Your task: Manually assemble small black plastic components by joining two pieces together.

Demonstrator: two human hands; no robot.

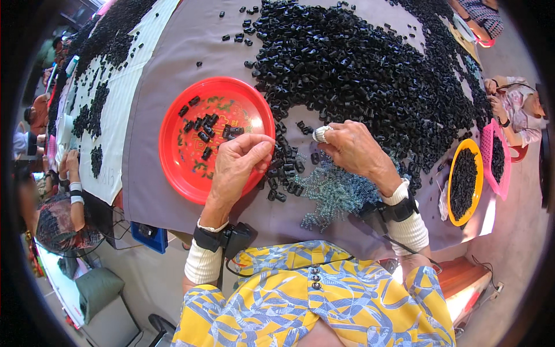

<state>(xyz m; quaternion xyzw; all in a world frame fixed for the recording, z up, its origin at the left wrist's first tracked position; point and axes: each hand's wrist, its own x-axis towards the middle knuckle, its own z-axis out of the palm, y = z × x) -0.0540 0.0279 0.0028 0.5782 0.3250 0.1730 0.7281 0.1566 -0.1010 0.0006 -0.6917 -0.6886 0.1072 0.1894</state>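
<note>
Small black parts [347, 69] lie in a big heap on the grey cloth [173, 63] in front of me, thickest beyond my hands, with loose ones trailing down between them. My left hand [237, 163] is over the right side of a red plate [173, 168], its fingers bent and the thumb and forefinger brought together at the tips; I cannot tell whether something small is pinched there. More black parts lie scattered in that plate, mostly around its middle. My right hand [357, 151] is at the near edge of the heap, fingers curled inward so that only a little room is left; whatever it may have hold of is hidden from me. One of its fingers wears a white finger cover [322, 134], with a few black parts just beside it. Below this hand, a tangled pile of blue-green springs [332, 194] spreads over the cloth. Off to my right stand a yellow tray [478, 185] of thin black pieces [462, 185] and, just beside it, a pink basket [504, 180]. Both my wrists wear white cuffs [203, 265] with black straps [207, 238].
</note>
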